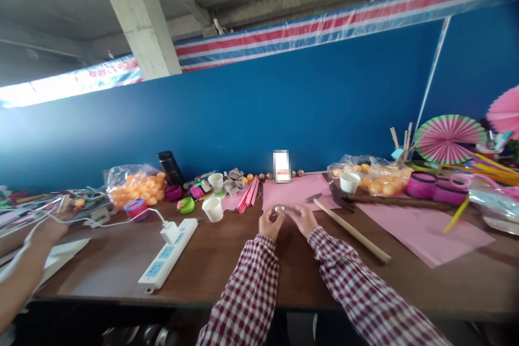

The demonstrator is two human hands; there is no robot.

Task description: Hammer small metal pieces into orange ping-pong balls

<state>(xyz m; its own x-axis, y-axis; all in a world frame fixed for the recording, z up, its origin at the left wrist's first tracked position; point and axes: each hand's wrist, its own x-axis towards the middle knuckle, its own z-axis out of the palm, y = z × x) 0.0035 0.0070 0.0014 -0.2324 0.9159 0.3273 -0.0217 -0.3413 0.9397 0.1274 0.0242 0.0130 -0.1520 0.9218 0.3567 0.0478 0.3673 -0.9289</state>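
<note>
My left hand (271, 223) and my right hand (300, 219) meet over the brown table (227, 259), both in checked red-and-white sleeves. Their fingers are curled together around a small shiny round object (279, 208), too small to name. They hover at the near edge of a pink paper sheet (294, 192). A hammer (348, 227) with a long wooden handle lies just to the right of my right hand.
A white power strip (168, 254) lies at left, with paper cups (213, 209), bags of orange balls (135, 185), rolls of tape and pink paper fans (448, 138) along the blue wall. Another person's arm (24, 265) reaches in at far left.
</note>
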